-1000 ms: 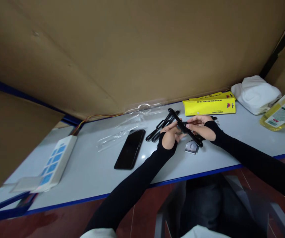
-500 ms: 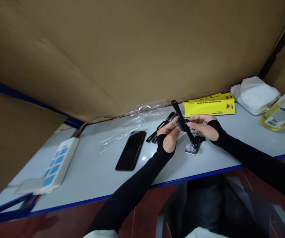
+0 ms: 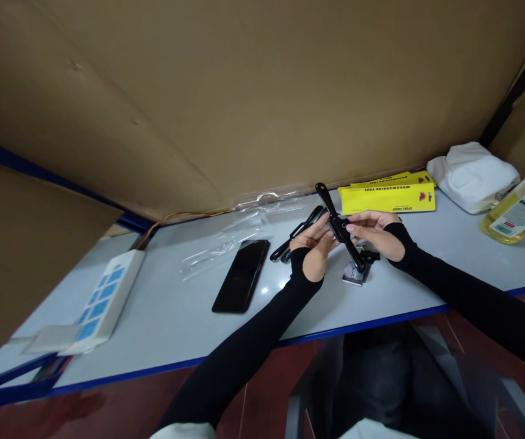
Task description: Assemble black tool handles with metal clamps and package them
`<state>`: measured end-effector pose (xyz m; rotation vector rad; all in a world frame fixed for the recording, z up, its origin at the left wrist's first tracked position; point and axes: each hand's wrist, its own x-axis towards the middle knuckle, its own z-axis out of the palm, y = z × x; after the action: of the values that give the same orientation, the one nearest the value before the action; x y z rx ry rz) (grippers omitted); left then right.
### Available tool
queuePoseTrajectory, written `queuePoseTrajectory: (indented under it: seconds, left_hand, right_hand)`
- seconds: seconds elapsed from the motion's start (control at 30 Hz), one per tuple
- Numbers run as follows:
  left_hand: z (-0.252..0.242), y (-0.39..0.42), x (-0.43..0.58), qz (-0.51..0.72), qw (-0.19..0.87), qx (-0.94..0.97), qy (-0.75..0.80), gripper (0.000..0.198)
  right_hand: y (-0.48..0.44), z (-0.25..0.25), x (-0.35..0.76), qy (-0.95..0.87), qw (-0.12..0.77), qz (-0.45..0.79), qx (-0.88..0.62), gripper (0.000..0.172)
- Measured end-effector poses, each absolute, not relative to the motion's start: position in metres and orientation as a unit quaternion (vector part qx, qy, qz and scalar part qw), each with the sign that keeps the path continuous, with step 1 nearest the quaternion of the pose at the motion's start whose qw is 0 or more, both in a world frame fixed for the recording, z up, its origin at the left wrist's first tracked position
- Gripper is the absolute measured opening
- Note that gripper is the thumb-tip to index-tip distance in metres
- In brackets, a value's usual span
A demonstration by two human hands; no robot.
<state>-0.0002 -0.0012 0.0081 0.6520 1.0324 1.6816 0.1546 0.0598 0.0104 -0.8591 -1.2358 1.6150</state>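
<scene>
A black spokeshave [image 3: 352,252] is held up above the table, its two handles slanting from upper left to lower right. My left hand [image 3: 312,244] grips its middle from the left, the fingers behind and the thumb near the front. From the right, my right hand [image 3: 375,229] pinches the same middle body, thumb beside the round screw. More black spokeshaves [image 3: 282,249] lie on the table just behind my left hand, partly hidden by it. Below the held tool lie a small clear packet [image 3: 354,274] and a black piece [image 3: 371,256] partly covered by it.
Yellow woodworking tool cards [image 3: 386,199] lie at the back, near a white cloth bundle [image 3: 471,177] and a bottle of yellow liquid [image 3: 513,213]. A black phone [image 3: 241,277] and clear plastic shells [image 3: 221,247] lie left of my hands. A white power strip [image 3: 109,302] is farther left.
Both hands keep hold of the spokeshave in nearly the same place. The view has shifted very slightly; nothing else has visibly moved.
</scene>
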Motion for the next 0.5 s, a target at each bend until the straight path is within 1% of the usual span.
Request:
queuePoseTrajectory:
  seconds: [0.27,0.43,0.5]
  left_hand:
    - [0.0084,-0.0018,0.0009,0.698,0.498,0.266,0.441,0.056]
    - [0.0130,-0.0025,0.0035,0.697,0.500,0.262,0.442,0.050]
    - [0.0128,-0.0018,0.0049,0.701,0.486,0.257,0.454,0.050]
  right_hand:
    - [0.0584,0.0094,0.1539,-0.510,0.453,0.639,-0.357,0.053]
    - [0.0574,0.0113,0.1543,-0.512,0.458,0.629,-0.364,0.054]
    - [0.0567,0.0121,0.1544,-0.517,0.454,0.627,-0.365,0.053]
